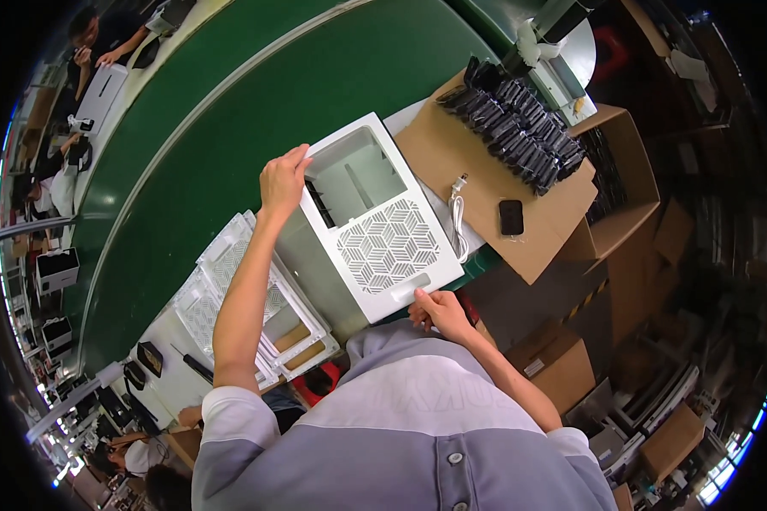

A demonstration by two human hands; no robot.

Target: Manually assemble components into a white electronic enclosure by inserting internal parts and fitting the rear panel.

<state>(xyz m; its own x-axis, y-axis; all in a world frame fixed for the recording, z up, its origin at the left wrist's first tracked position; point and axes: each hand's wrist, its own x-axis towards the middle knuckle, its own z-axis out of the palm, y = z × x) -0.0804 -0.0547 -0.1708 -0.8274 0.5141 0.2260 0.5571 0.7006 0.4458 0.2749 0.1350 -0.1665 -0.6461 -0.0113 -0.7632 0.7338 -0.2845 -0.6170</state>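
Note:
A white plastic appliance housing (325, 170) lies at a slant in front of me. A rectangular opening takes up its far part, and a grille (389, 247) of patterned slots covers its near part. At the housing's left edge, my left hand (282, 182) grips the rim with its fingers over the far corner. My right hand (443, 313) is closed on the near end, its thumb on the front face by a small oblong recess and its other fingers curled below. Right beside the housing is a coiled white power cord (458, 226) with its plug.
More white grille panels (209, 294) are stacked at the left. On a cardboard sheet (520, 255) at the right are many black wrapped parts (520, 128) and one small black block (511, 218). An open carton (635, 170) stands beyond. Across the green conveyor (179, 187) a person (102, 43) sits.

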